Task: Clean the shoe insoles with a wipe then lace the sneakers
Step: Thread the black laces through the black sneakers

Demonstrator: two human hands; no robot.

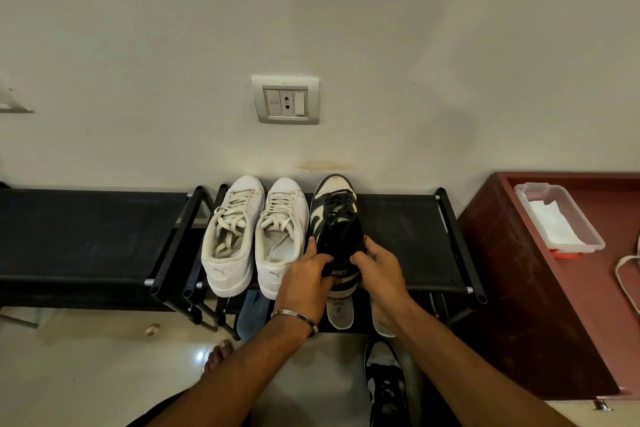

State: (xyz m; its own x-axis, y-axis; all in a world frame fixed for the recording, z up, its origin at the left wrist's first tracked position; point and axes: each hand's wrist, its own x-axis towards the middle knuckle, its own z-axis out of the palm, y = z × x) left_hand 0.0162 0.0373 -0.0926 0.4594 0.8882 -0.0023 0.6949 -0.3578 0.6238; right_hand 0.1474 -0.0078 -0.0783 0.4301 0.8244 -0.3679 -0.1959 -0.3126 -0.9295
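Note:
A black-and-white sneaker [334,215] with black laces stands on the top shelf of a black shoe rack [408,239], toe to the wall. My left hand [306,269] grips its heel from the left, and my right hand [375,269] grips the heel and collar from the right. Two white sneakers [254,236] with loose pale laces stand side by side just left of it. A matching black-and-white sneaker [386,388] lies on the floor by my right forearm. Insoles [340,312] show on the lower shelf under my hands.
A clear plastic box [561,218] holding white wipes sits on a reddish-brown cabinet [519,288] at the right, with a white lace [627,274] beside it. A second black rack [86,236] stands at the left. A wall socket [285,100] is above. My bare foot [218,355] rests on the tiled floor.

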